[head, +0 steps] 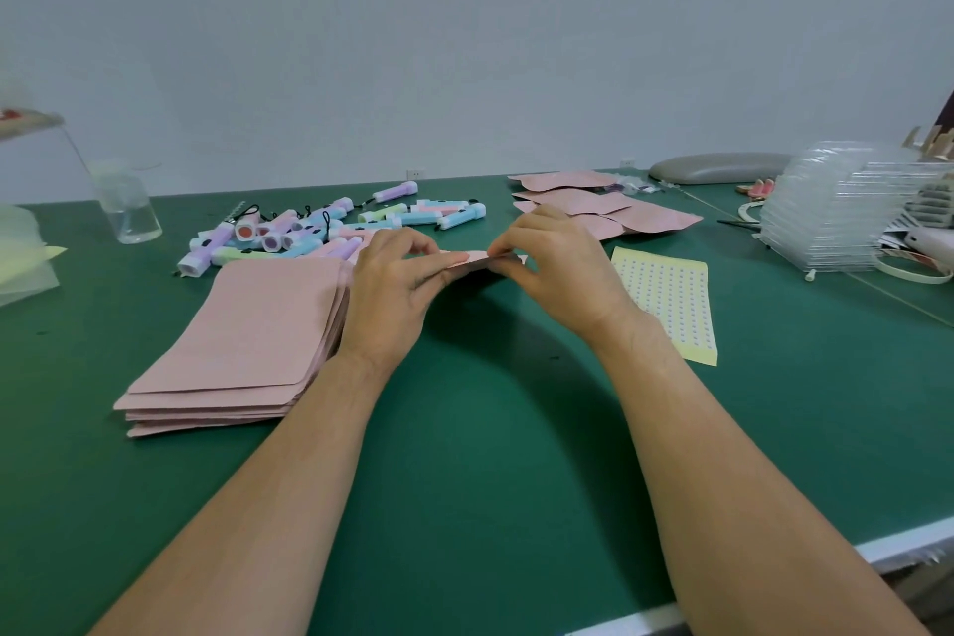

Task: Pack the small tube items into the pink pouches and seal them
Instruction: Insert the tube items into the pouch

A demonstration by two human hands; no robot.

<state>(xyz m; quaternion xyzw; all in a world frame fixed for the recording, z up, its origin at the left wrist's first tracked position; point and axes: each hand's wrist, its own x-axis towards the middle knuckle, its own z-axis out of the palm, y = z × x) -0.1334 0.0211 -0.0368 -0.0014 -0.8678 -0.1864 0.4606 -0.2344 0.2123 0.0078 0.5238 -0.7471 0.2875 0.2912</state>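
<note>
Hands: left hand (pixel 392 289) and right hand (pixel 560 269) pinch one pink pouch (pixel 467 259) over worktop (pixel 464 455) centre | Done: few packed-looking pouches (pixel 593 209) near far edge | Left: tube items (pixel 309 230), tall pouch stack (pixel 248 341), left side.

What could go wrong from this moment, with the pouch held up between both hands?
1. The left hand and right hand pinch the pink pouch by fingertips along one edge; it might slip or seal crooked.
2. The left wrist is close beside the pouch stack and could nudge it.
</note>
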